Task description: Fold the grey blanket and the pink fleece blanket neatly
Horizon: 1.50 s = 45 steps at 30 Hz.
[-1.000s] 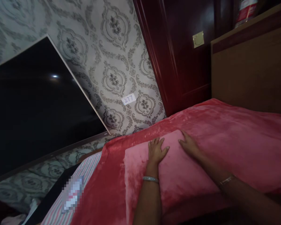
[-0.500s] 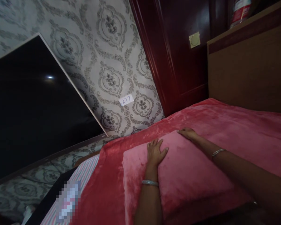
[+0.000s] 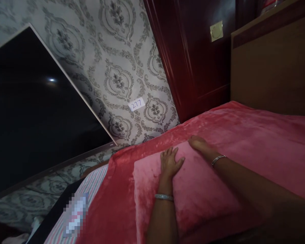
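Note:
A folded pink plush blanket (image 3: 200,186) lies on a bed over a red-pink plush cover (image 3: 112,200). My left hand (image 3: 169,162) rests flat on its upper part, fingers spread and thumb out to the right. At the blanket's far right corner, my right hand (image 3: 198,143) has its fingers bent down over the edge, closed on the fabric; the fingertips are partly hidden. Both wrists wear a bracelet. The blanket's near right side is covered by my right forearm and shadow.
A large dark television screen (image 3: 40,112) leans at the left before patterned wallpaper (image 3: 119,81). A striped sheet (image 3: 94,183) shows at the bed's left edge, with a blurred-out item on it. A brown headboard-like panel (image 3: 271,67) stands at the right, beside a dark red door (image 3: 205,67).
My right hand has shifted slightly left along the blanket's far edge, and its forearm has swung inward. My left hand stays nearly in place. The camera view has tilted a little.

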Tool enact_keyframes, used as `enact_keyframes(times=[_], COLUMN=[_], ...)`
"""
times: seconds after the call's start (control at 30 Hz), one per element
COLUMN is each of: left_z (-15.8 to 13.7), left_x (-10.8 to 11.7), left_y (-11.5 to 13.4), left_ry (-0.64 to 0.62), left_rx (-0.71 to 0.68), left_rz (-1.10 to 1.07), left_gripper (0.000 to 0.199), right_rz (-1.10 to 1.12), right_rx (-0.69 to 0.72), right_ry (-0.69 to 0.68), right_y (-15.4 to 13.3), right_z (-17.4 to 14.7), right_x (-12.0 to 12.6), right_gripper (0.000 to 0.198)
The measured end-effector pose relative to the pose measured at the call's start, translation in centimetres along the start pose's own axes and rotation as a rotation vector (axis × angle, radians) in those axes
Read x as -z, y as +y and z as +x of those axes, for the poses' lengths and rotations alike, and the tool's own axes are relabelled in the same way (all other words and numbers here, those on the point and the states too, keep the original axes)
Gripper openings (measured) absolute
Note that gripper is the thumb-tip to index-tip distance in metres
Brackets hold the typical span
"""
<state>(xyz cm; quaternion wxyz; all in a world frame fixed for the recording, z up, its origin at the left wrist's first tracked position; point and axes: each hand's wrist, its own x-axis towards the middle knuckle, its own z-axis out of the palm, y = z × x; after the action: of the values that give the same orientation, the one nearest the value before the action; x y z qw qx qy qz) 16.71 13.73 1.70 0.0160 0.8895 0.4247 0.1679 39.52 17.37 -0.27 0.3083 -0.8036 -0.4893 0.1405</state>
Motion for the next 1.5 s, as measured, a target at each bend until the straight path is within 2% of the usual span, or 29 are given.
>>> enact_keyframes(times=[0.17, 0.3, 0.5, 0.7, 0.8, 0.93, 1.07, 1.2, 1.37, 1.5], left_z=[-0.1, -0.2, -0.2, -0.2, -0.3, -0.3, -0.3, -0.2, -0.5, -1.1], left_x=[0.0, 0.0, 0.0, -0.1, -0.2, -0.2, -0.2, -0.2, 0.1, 1.1], left_y=[0.1, 0.2, 0.3, 0.2, 0.2, 0.2, 0.1, 0.2, 0.7, 0.1], left_ry=[-0.015, -0.008, -0.036, -0.011, -0.019, -0.014, -0.016, -0.037, -0.056, -0.074], left_rx=[0.01, 0.018, 0.032, 0.018, 0.029, 0.023, 0.012, 0.007, 0.033, 0.179], left_rz=[0.002, -0.004, -0.02, -0.008, 0.0, -0.005, -0.007, 0.005, 0.04, 0.116], left_gripper=[0.06, 0.06, 0.063, 0.062, 0.063, 0.063, 0.062, 0.059, 0.059, 0.062], right_rz=[-0.035, -0.033, -0.04, -0.107, -0.169, -0.259, -0.338, -0.381, -0.419, -0.418], right_rx=[-0.079, -0.053, -0.022, -0.008, 0.05, 0.239, 0.399, 0.444, 0.494, 0.502], right_ry=[-0.025, 0.003, 0.034, 0.074, 0.112, 0.143, 0.113, 0.131, 0.221, 0.244], right_y=[-0.2, 0.3, 0.4, 0.0, -1.2, -2.8, -2.4, -1.0, -0.3, 0.0], right_z=[-1.4, -2.2, -2.7, -3.2, -3.5, -5.0, -7.9, -9.5, -9.2, -8.9], right_x=[-0.2, 0.2, 0.3, 0.6, 1.2, 1.1, -0.2, -1.1, -1.8, -2.3], right_gripper=[0.038, 0.037, 0.043, 0.049, 0.05, 0.054, 0.048, 0.049, 0.05, 0.052])
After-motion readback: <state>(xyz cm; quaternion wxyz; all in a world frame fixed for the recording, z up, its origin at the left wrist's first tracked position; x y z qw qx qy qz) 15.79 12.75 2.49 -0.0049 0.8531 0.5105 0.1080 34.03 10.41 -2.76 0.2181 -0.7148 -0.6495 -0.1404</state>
